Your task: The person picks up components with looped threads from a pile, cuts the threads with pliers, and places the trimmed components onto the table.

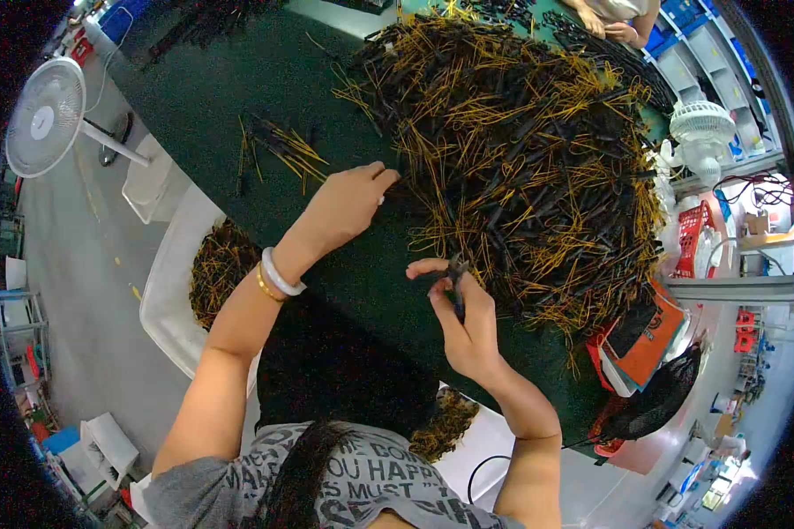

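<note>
My left hand [348, 207] is at the left edge of a large heap of black pieces with yellow wires [520, 167]. Its fingertips are pinched together by the heap; whatever lies between them is too small to make out. Closer to me, my right hand [469, 328] is wrapped around small dark pliers [457, 286], with the thumb and forefinger stretched past the tool. A smaller bunch of yellow-wired black pieces [287, 148] lies on the dark green table [194, 97], beyond my left hand.
White bins with more wired pieces stand below the table at left [163, 291] and beside my lap [481, 441]. A white fan [44, 119] stands left, a smaller fan [702, 132] right. An orange booklet [651, 339] lies by the right edge. Another person's hands [604, 26] are across the table.
</note>
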